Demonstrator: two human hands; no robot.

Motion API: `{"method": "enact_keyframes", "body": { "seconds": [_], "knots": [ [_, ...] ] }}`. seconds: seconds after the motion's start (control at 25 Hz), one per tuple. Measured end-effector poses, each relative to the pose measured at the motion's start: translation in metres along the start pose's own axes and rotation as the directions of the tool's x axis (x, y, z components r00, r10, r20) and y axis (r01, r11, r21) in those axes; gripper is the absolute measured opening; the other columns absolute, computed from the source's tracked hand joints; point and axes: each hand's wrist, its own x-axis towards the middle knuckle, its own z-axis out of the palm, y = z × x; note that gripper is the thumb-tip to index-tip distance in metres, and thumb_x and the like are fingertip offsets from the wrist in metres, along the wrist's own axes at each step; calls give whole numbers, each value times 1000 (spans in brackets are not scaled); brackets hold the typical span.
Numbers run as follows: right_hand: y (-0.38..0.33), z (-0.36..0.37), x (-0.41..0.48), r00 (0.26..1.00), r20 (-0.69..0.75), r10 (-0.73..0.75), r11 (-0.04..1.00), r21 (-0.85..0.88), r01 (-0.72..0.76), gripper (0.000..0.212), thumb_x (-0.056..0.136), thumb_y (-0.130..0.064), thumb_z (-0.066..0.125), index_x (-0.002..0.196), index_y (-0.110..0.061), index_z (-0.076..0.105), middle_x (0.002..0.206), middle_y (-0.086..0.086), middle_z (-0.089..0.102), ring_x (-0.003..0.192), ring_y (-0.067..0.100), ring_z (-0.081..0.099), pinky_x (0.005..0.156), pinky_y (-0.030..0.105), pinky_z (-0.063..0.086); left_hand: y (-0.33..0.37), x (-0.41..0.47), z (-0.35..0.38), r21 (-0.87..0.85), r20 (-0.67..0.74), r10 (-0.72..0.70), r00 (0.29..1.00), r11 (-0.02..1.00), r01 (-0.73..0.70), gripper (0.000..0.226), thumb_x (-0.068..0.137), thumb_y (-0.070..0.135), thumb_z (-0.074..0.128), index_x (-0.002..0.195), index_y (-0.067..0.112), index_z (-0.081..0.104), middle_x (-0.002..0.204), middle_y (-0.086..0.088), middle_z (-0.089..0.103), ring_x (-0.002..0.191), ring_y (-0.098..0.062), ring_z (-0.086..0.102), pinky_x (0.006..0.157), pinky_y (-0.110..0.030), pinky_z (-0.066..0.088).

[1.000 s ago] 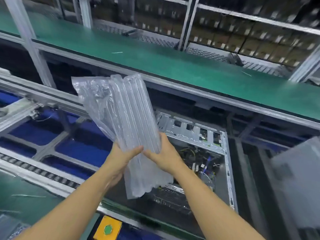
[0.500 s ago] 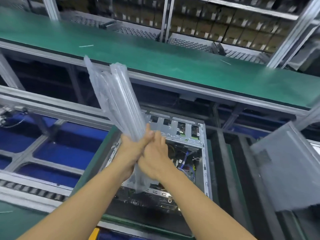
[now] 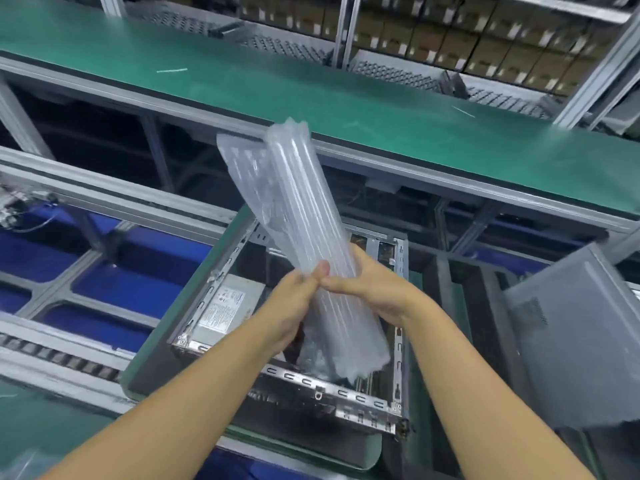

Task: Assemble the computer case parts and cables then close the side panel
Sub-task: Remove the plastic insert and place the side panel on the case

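Above open computer case [image 3: 221,327], air-column cushion [image 3: 304,237] steeply tilted, top up-left, both hands gripping

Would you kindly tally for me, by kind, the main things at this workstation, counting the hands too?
air-column cushion: 1
open computer case: 1
power supply: 1
side panel: 1
hands: 2 (left hand, right hand, both gripping the cushion)
Total: 6

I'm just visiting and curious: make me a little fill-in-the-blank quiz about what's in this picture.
The left hand and right hand grip the rolled air cushion over the open computer ____.
The grey side panel sits to the case's ____.
The conveyor belt behind is coloured ____.
Answers: case; right; green.
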Motion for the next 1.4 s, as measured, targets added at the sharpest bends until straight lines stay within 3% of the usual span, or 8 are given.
{"method": "enact_keyframes", "body": {
  "seconds": [0.24, 0.4, 0.52, 0.6, 0.68, 0.84, 1.16, 1.4],
  "knots": [
    [28, -2, 7, 991, 32, 132, 948, -298, -116, 117, 69, -53, 87, 158, -44, 13, 148, -28, 22, 139, 3, 25, 106, 26, 24, -18, 11, -19, -8, -40, -229, 973, 973, 229, 44, 89, 35, 71, 125, 18, 54, 117, -1, 70, 109, -20, 66, 94, -42, 53],
    [27, 16, 9, 989, -53, 136, 827, -544, -143, 110, 74, -45, 82, 155, -49, 8, 158, -13, 37, 135, 17, 48, 106, 29, 38, -5, 25, -60, 366, -394, 25, 919, 921, 132, 56, 86, 30, 73, 128, 16, 39, 109, 5, 54, 105, -19, 58, 83, -27, 47],
    [26, 38, 5, 983, -112, 146, 699, -691, -183, 105, 77, -42, 77, 152, -50, 4, 120, -9, 63, 90, 15, 66, 84, 39, 57, 5, 40, -97, 839, -336, 459, 823, 542, 41, 66, 83, 42, 71, 137, 21, 38, 137, -6, 36, 122, -31, 41, 97, -37, 42],
    [25, 43, 1, 980, -121, 158, 668, -718, -196, 100, 79, -39, 74, 150, -49, 5, 107, -9, 64, 82, 16, 66, 80, 41, 57, 12, 55, -112, 969, -186, 518, 835, 238, 68, 74, 82, 58, 65, 146, 37, 32, 153, -8, 18, 138, -37, 23, 106, -53, 33],
    [25, 45, -4, 974, -107, 198, 668, -713, -214, 96, 80, -35, 73, 148, -50, 7, 95, -10, 63, 78, 16, 64, 75, 38, 56, 22, 71, -122, 975, -138, 411, 901, 217, 50, 78, 82, 71, 56, 149, 50, 24, 160, -6, 6, 145, -36, 13, 110, -56, 28],
    [28, 46, -8, 949, -108, 295, 651, -705, -282, 94, 82, -31, 73, 148, -47, 8, 90, -1, 62, 75, 20, 61, 74, 39, 52, 20, 89, -124, 966, -72, 355, 932, 258, -24, 64, 83, 69, 53, 139, 40, 44, 137, -12, 39, 125, -34, 44, 104, -47, 40],
    [43, 59, 11, 888, -241, 392, 437, -801, -410, 91, 77, -34, 77, 145, -38, 17, 97, -3, 54, 80, 23, 61, 68, 37, 50, 17, 91, -120, 989, 137, 418, 898, -109, -100, 59, 90, 70, 39, 132, 33, 56, 114, -7, 64, 95, -27, 65, 73, -34, 52],
    [55, 55, 11, 888, -309, 340, 395, -810, -434, 84, 74, -45, 72, 141, -41, 21, 123, 3, 39, 73, 21, 62, 66, 35, 48, 31, 85, -115, 936, 116, 267, 957, -353, -15, 54, 94, 63, 33, 95, 26, 73, 66, 3, 52, 60, -21, 56, 46, -23, 30]
  ]
}}
